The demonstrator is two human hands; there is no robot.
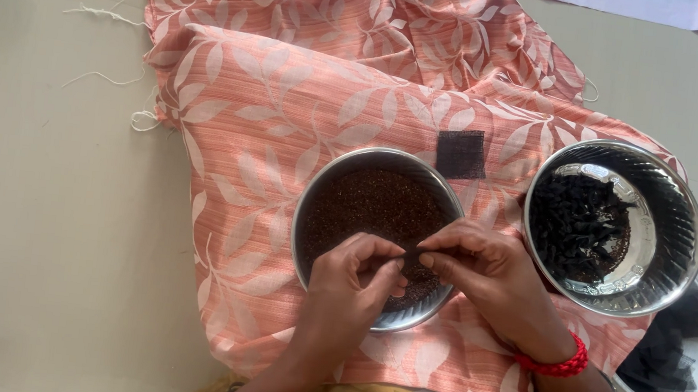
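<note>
Both hands, left hand (354,274) and right hand (487,275), pinch closed on one small dark piece (412,253) above the seed bowl (315,192). Right of the grip stands a steel bowl (680,248); beyond the grip lies a black square (460,154) on peach cloth (291,86).

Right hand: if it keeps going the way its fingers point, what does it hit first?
The right hand points left, and its fingertips already meet the left hand over the bowl of brown grains. So the left hand's fingers come first, likely on the small dark piece pinched between them.
</note>
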